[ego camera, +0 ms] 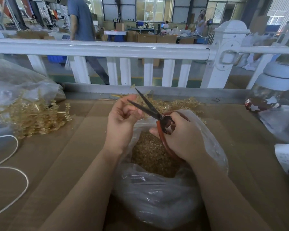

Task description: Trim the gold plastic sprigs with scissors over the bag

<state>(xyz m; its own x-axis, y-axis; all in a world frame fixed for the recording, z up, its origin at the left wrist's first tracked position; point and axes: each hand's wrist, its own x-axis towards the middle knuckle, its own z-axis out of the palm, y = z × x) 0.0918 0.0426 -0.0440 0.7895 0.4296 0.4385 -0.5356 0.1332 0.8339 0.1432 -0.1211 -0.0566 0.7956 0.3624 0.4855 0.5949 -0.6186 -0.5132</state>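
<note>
clear plastic bag [157,197] nearest, mouth open, sitting on the cardboard-covered desk [65,155] directly under both hands; gold trimmings [150,152] heaped inside. right hand [180,139] curled round the red handles of the scissors [150,109], grip wrapped tight on them, dark blades parted and pointing up and away. left hand [122,117] just beside the blades, fingers curled in a pinch; seems to hold a gold sprig [133,86] whose tip shows past the blade points, though the stem between the fingers too thin to confirm. untrimmed gold sprigs [35,119] piled to the left, half out of a second clear bag [15,84]; more sprigs [177,104] behind the hands. white cord [15,164] looped at left edge, jar with star stickers [265,99] far right, white railing [107,49] beyond the desk.

judged: mid-cut, blades open and ready to close.

for doing it well:
- keep cut point above the bag mouth so offcuts drop in, not onto cardboard.
- feed stem deep into the blades near the pivot, not at the tips; more bite, less slipping.
- keep left fingertips clear of the closing blades; pinch back along the stem.
- hold sprig steady, close in one firm squeeze.
- watch the bag rim near the lower handle; thin film could snag.
</note>
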